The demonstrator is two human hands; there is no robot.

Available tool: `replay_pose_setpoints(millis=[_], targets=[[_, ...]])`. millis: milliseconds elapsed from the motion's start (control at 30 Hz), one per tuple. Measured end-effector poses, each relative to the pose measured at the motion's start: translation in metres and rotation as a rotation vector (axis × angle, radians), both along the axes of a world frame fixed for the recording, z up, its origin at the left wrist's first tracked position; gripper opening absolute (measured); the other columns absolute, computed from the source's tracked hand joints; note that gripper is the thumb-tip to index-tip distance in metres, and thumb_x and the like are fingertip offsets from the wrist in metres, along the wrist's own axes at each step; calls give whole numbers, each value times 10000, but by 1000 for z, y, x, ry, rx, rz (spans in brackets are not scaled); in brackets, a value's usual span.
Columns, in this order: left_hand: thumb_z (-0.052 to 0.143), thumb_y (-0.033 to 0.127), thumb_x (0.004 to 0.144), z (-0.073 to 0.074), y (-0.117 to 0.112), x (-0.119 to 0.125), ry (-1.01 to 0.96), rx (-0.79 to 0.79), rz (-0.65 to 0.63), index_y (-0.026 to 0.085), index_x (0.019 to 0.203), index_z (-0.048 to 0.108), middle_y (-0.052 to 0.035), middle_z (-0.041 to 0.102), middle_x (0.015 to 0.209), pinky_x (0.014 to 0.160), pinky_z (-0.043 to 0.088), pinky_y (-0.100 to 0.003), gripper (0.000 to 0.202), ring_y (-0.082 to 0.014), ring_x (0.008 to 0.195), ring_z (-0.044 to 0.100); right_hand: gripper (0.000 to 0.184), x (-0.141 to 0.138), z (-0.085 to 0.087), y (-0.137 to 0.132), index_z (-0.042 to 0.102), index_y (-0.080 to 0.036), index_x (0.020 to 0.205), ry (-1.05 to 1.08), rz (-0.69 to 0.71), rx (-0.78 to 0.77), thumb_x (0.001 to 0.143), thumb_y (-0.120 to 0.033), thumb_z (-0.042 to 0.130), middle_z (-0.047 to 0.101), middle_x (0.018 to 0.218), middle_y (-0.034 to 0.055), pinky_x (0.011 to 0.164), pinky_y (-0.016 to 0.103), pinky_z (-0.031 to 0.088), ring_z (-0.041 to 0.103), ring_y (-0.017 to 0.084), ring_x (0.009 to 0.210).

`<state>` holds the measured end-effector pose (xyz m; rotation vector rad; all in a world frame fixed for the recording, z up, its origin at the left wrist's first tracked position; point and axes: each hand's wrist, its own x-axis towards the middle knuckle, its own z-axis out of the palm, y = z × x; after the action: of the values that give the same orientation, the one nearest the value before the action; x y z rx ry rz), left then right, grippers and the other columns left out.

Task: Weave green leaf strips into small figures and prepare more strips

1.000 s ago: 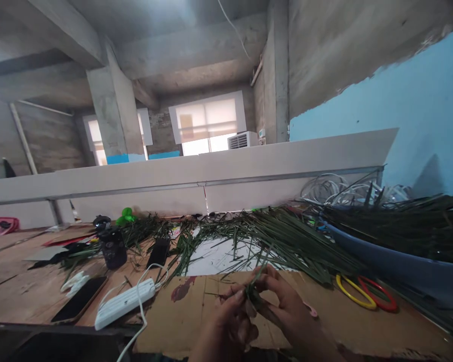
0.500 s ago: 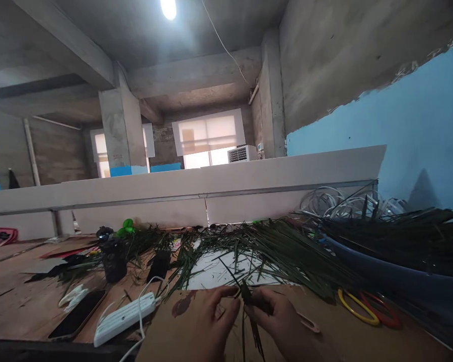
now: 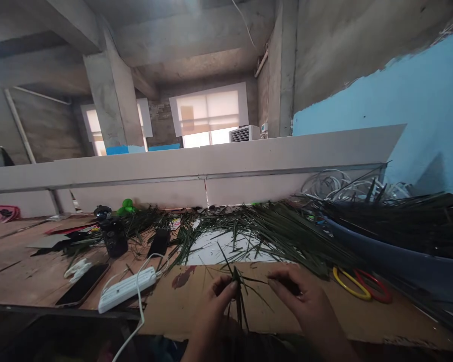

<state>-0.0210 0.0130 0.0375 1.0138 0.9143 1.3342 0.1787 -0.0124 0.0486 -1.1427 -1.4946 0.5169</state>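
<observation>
1. My left hand (image 3: 217, 301) pinches a knot of green leaf strips (image 3: 235, 276) between thumb and fingers, over the cardboard (image 3: 184, 311); loose ends hang below it.
2. My right hand (image 3: 298, 291), apart from the left, pinches the tip of one strip (image 3: 254, 280) running out from that knot.
3. Beyond both hands lie a white sheet (image 3: 204, 255) and heaped long leaves (image 3: 287, 231).
4. Right of my right hand sit a yellow loop (image 3: 365, 297) and a red loop (image 3: 386, 299).
5. Left of my left hand, a power strip (image 3: 126, 291) and phone (image 3: 83, 285) rest on the counter (image 3: 18, 286).
</observation>
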Motion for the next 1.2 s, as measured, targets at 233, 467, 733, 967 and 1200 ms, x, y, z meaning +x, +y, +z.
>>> replay_pose_setpoints(millis=[233, 467, 733, 967, 1200], targets=[[900, 436, 577, 24, -19, 2, 67, 63, -94, 166, 765, 759, -44, 681, 762, 730, 454, -284, 358, -204, 772, 580, 215, -4, 20, 0, 765, -237, 885, -104, 219, -2, 882, -423, 657, 686, 933, 61, 869, 362, 485, 625, 256, 961], [883, 446, 618, 32, -34, 1, 126, 124, -237, 157, 770, 741, -35, 640, 751, 695, 406, -266, 355, -183, 749, 547, 219, -8, 32, -16, 731, -239, 769, -114, 257, 6, 874, -416, 655, 664, 778, 24, 737, 317, 472, 604, 222, 795], [839, 498, 673, 24, -36, 7, 220, 171, -187, 170, 851, 736, -56, 659, 845, 749, 424, -281, 387, -206, 821, 553, 210, -6, 19, -15, 707, -229, 761, -169, 240, -8, 883, -378, 621, 660, 743, 17, 701, 312, 432, 593, 212, 750], [828, 528, 676, 32, -38, 10, 222, 112, -264, 168, 783, 705, 0, 567, 725, 617, 338, -238, 396, -137, 673, 440, 237, -5, 18, -16, 678, -216, 730, -106, 248, -38, 874, -397, 628, 638, 754, 15, 691, 305, 416, 577, 210, 759], [868, 534, 608, 28, -36, 11, 125, 9, -317, 163, 716, 694, 24, 512, 647, 613, 303, -244, 423, -123, 621, 389, 280, -5, 16, -11, 691, -204, 729, -48, 317, -126, 858, -448, 640, 642, 741, 14, 694, 304, 427, 579, 210, 754]])
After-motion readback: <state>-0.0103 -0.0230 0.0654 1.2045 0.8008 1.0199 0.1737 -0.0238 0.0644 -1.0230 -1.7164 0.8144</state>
